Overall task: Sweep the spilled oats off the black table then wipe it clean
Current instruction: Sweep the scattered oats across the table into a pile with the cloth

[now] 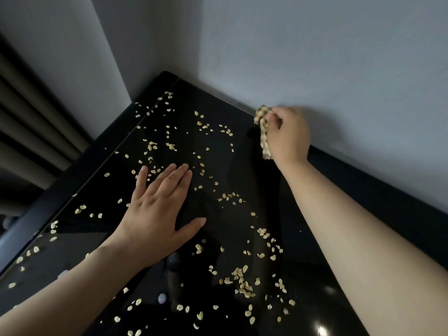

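Mostly hidden in the right grip [287,135], which pinches it at 2 o'clock by the wall [339,69], the green-and-cream cloth [263,132] is hard to make out, while pale oats [242,280] dot the glossy black counter [242,166] from 11 to 5 o'clock around the left grip [157,209], pressed flat and straight-fingered at centre, with the counter's open edge at 9 o'clock.

Pale grey walls [315,57] meet in corner; dark pleated curtain [29,122] far left; dim light.
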### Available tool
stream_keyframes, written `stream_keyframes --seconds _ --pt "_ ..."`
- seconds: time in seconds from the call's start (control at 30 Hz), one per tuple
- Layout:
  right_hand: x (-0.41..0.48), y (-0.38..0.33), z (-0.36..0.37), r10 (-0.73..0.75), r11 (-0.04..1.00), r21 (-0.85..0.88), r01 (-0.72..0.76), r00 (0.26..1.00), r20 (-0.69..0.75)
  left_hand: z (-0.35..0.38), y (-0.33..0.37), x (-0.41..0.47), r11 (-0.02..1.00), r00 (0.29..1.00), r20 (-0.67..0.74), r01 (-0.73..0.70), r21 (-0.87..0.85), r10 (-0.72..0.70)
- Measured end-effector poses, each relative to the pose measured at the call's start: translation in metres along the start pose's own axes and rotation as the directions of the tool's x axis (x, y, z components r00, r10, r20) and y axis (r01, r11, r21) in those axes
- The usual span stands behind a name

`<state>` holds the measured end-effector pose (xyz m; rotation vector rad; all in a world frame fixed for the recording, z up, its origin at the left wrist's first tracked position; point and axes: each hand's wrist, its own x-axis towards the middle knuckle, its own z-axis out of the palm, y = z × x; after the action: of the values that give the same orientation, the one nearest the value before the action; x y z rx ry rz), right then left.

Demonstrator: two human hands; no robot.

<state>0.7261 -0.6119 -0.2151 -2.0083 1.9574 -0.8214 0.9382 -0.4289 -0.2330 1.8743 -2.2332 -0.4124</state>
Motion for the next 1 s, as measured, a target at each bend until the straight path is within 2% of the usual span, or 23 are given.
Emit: stream_keyframes --seconds 0.07,0.13,0.23,0.33,0.4,0.5,0.53,0.6,0.7,0.8,0.9,1.0 --pt "0.008 0.003 0.017 0.058 0.996 -0.069 -0.055 0.997 0.042 -0.001 -0.001 -0.004 1.0 1.0 -0.014 0.014 -0.012 -0.014" --pt "-0.003 -0.003 0.027 0.04 0.995 -0.094 -0.034 0.997 0.061 -0.003 -0.003 -0.007 1.0 1.0 -0.019 0.023 -0.02 -0.024" --pt "-0.044 -0.014 0.024 -0.153 0.988 0.029 0.15 0.974 0.166 -0.006 -0.006 -0.008 0.999 0.999 -0.033 0.03 -0.026 -0.03" --pt "-0.092 -0.022 0.004 -0.304 0.95 0.169 0.262 0.897 0.322 -0.01 -0.014 -0.008 0.998 0.998 -0.043 0.054 -0.018 -0.055" --pt "-0.104 -0.022 -0.008 -0.284 0.95 0.227 0.213 0.891 0.353 -0.01 -0.02 -0.006 0.997 0.997 -0.034 0.073 0.005 -0.072" --pt "-0.074 -0.024 -0.016 -0.187 0.958 0.247 0.148 0.971 0.146 -0.008 -0.026 -0.006 0.996 0.996 -0.024 0.09 0.028 -0.089" --pt "-0.055 -0.024 -0.015 -0.155 0.964 0.228 0.135 0.985 0.07 -0.007 -0.026 -0.006 0.995 0.995 -0.023 0.093 0.029 -0.092" --pt "-0.011 -0.024 -0.004 -0.103 0.982 0.158 0.101 0.995 0.008 -0.006 -0.027 -0.006 0.995 0.995 -0.031 0.096 0.03 -0.095" --pt "0.029 -0.022 0.021 -0.016 0.999 0.042 0.014 0.999 0.035 -0.006 -0.027 -0.006 0.994 0.994 -0.047 0.103 0.025 -0.102" --pt "0.017 -0.027 0.041 0.016 1.0 -0.028 -0.013 0.992 0.127 -0.005 -0.028 -0.006 0.995 0.994 -0.045 0.104 0.007 -0.104" --pt "-0.023 -0.038 0.038 -0.147 0.989 0.037 0.142 0.966 0.215 -0.005 -0.031 -0.006 0.995 0.994 -0.051 0.097 -0.007 -0.097" --pt "-0.067 -0.045 0.017 -0.3 0.951 0.189 0.243 0.874 0.384 -0.006 -0.032 -0.006 0.996 0.994 -0.06 0.089 -0.019 -0.09"
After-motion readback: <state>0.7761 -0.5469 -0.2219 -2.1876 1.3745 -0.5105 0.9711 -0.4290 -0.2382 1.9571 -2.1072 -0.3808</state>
